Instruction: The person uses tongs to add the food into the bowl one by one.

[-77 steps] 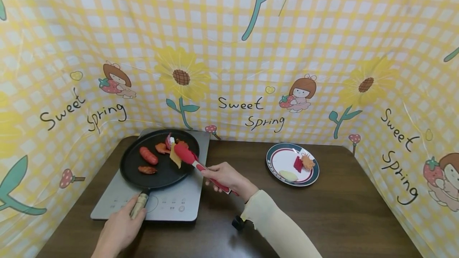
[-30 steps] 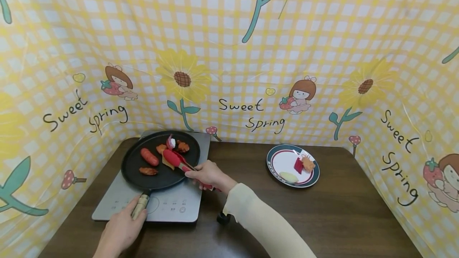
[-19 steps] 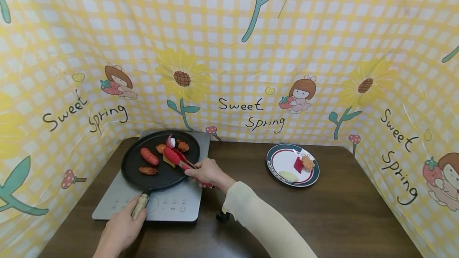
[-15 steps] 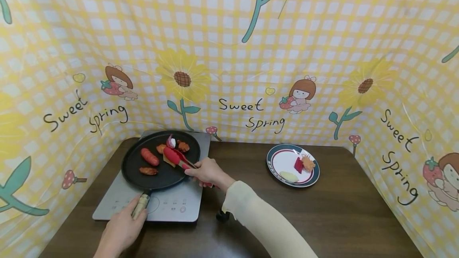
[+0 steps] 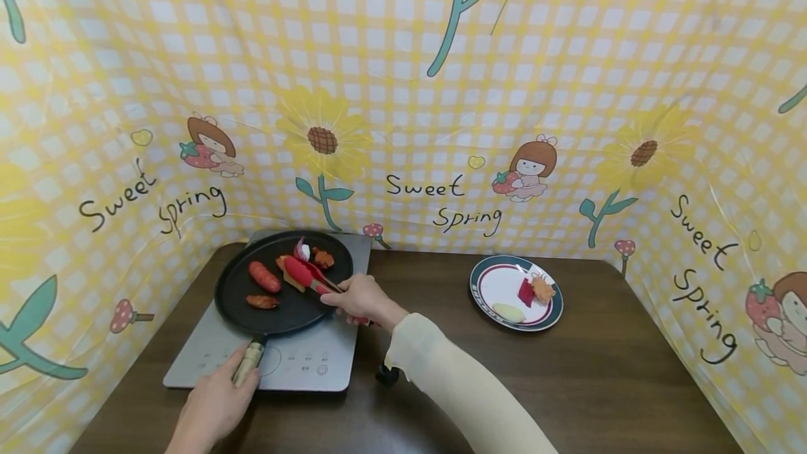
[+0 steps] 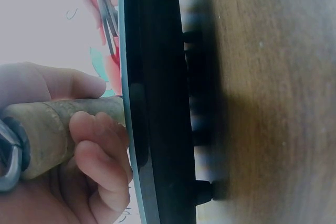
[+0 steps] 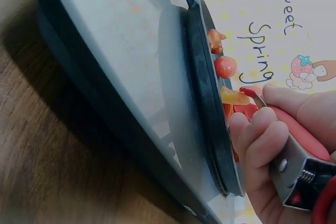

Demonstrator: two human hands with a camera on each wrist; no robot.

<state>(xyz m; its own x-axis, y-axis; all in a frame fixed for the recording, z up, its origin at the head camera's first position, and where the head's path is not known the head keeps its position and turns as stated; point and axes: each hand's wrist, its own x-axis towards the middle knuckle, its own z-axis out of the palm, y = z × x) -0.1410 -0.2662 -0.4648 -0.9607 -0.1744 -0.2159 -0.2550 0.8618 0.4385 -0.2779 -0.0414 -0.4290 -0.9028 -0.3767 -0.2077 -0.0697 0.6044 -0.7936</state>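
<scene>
- Red tongs [image 5: 299, 272] are closer to the sausage [image 5: 265, 277] in the pan [image 5: 286, 317] than before.
- Right hand [image 5: 364, 300] grips the tongs.
- Left hand [image 5: 217, 395] holds the pan's handle [image 5: 249, 361].

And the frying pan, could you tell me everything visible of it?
The round, shallow frying pan is black, apparently metal; its mottled beige handle, ending in a metal loop, points to the near side, held by the left grip. It rests on the induction cooktop. A sausage and smaller food pieces lie in it; whether the tongs touch the pan is unclear.
</scene>
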